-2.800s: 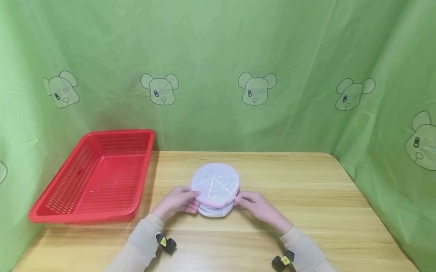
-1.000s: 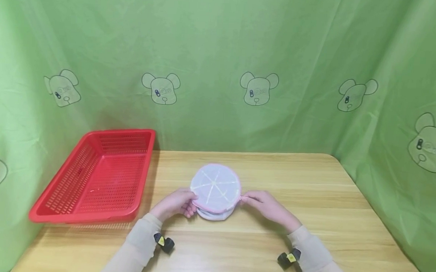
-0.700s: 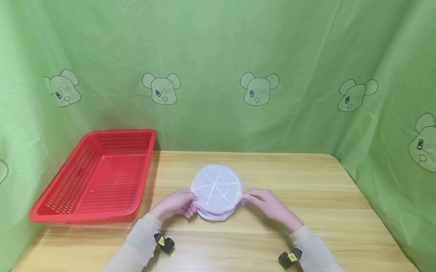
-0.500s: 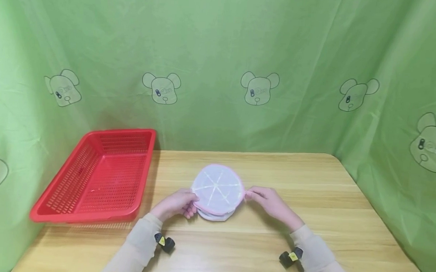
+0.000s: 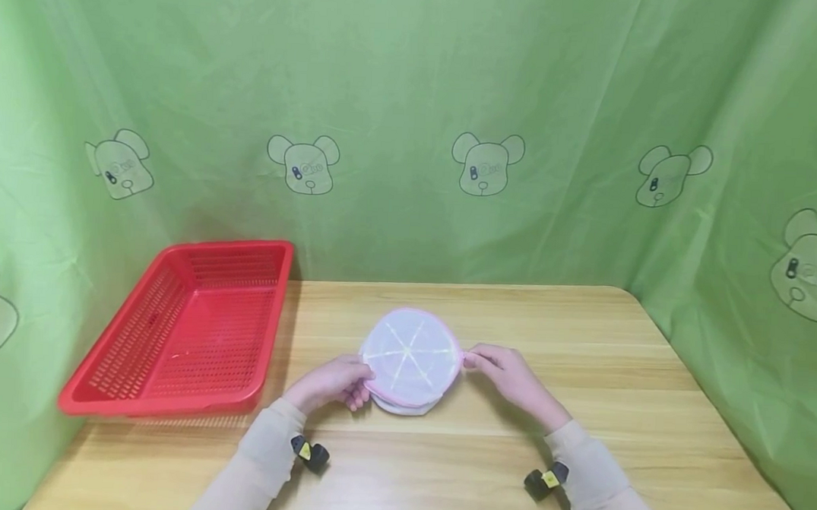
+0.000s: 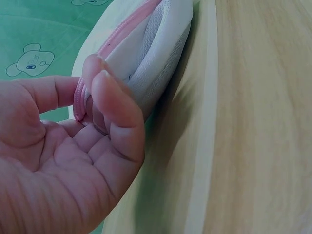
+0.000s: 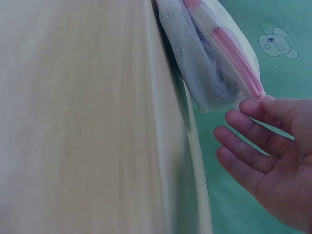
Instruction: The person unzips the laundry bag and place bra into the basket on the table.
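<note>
A round, pale mesh laundry bag (image 5: 409,354) lies on the table, its top marked with light spokes like a citrus slice. Pink zipper (image 7: 240,62) runs round its rim. My left hand (image 5: 331,381) grips the bag's near left edge; in the left wrist view the thumb and fingers hold the rim by the pink zipper tape (image 6: 129,24). At the right edge, thumb and forefinger of my right hand (image 5: 513,377) pinch the zipper pull, mostly hidden by the fingertips. The other right fingers are spread loosely. Whitish mesh side (image 7: 197,63) sags below the zipper.
A red plastic basket (image 5: 268,332) with slotted walls stands on the left of the wooden table (image 5: 583,331). Green cloth (image 5: 389,71) printed with bear heads hangs behind and at both sides. Each wrist wears a small black camera (image 5: 541,483).
My right hand has moved right and then away from me along the bag's rim, pinching the zipper pull. The bag's top has shifted slightly right. My left hand keeps its hold at the left edge.
</note>
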Demonstrator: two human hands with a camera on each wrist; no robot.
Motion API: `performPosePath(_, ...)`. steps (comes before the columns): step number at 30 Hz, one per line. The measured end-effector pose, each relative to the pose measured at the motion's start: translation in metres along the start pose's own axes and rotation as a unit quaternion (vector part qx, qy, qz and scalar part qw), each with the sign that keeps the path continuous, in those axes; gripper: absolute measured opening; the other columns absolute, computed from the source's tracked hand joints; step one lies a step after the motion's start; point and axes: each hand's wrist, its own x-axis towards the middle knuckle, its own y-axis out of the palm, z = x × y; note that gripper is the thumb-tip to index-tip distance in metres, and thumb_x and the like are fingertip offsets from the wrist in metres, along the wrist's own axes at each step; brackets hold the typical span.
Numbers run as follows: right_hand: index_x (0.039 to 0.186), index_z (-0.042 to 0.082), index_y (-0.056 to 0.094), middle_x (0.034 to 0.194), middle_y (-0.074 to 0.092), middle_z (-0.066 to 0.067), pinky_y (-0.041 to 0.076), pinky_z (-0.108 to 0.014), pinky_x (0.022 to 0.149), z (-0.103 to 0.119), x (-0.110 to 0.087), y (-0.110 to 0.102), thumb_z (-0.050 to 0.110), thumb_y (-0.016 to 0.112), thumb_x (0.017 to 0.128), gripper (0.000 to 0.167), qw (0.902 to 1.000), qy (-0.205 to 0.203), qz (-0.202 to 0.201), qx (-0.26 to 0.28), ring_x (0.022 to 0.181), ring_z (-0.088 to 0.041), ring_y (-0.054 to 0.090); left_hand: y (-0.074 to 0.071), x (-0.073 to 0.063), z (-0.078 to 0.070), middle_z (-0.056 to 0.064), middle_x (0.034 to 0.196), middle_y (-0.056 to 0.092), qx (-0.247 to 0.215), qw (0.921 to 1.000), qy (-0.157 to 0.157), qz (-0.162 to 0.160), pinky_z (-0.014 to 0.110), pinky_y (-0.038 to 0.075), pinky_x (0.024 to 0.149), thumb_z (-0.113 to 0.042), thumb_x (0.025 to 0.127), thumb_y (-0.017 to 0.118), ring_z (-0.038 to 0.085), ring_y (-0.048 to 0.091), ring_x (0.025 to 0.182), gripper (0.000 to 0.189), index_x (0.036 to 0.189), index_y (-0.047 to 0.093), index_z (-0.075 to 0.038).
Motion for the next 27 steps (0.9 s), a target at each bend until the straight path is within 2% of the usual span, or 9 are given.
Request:
performPosePath(11, 0.102, 0.020, 0.072, 0.103, 0.074, 0.001, 0.053, -0.047, 0.096, 0.0003, -0.0002, 0.0012, 0.030, 0.054, 0.099, 0.021, 0.9997, 0.003, -0.022, -0.008, 0.102, -0.020, 0.067, 0.0014, 0.0001, 0.0008, 0.000, 0.064, 0.055, 0.009, 0.9999, -0.005, 0.004, 0.020, 0.047, 0.052, -0.014, 0.093, 0.050, 0.009, 0.052, 0.054, 0.007, 0.087, 0.051, -0.009)
performPosePath(16, 0.103, 0.020, 0.072, 0.106, 0.074, 0.000, 0.052, -0.048, 0.098, 0.0029, -0.0014, 0.0012, 0.030, 0.055, 0.099, 0.020, 0.9998, 0.012, -0.015, -0.004, 0.104, -0.021, 0.067, 0.0009, 0.0028, 0.0012, -0.002, 0.062, 0.054, -0.003, 0.9999, 0.005, -0.013, 0.020, 0.046, 0.052, -0.015, 0.092, 0.051, 0.008, 0.050, 0.053, 0.009, 0.085, 0.052, -0.010)
performPosePath(21, 0.102, 0.019, 0.072, 0.105, 0.074, -0.001, 0.051, -0.050, 0.099, 0.0056, -0.0025, 0.0003, 0.029, 0.055, 0.098, 0.020, 0.9998, 0.019, -0.008, -0.004, 0.105, -0.023, 0.066, -0.0004, 0.0033, 0.0000, -0.001, 0.064, 0.057, -0.013, 0.9993, 0.013, -0.033, 0.021, 0.051, 0.054, -0.020, 0.094, 0.054, 0.008, 0.054, 0.055, 0.013, 0.089, 0.055, -0.008)
performPosePath(27, 0.100, 0.019, 0.073, 0.104, 0.074, -0.002, 0.050, -0.052, 0.099, 0.0051, -0.0034, -0.0005, 0.029, 0.056, 0.098, 0.020, 0.9997, 0.013, 0.002, -0.021, 0.104, -0.024, 0.066, -0.0040, -0.0018, -0.0043, 0.006, 0.073, 0.067, 0.006, 0.9994, 0.008, -0.033, 0.029, 0.059, 0.061, -0.027, 0.096, 0.057, 0.013, 0.065, 0.062, 0.025, 0.097, 0.058, -0.003)
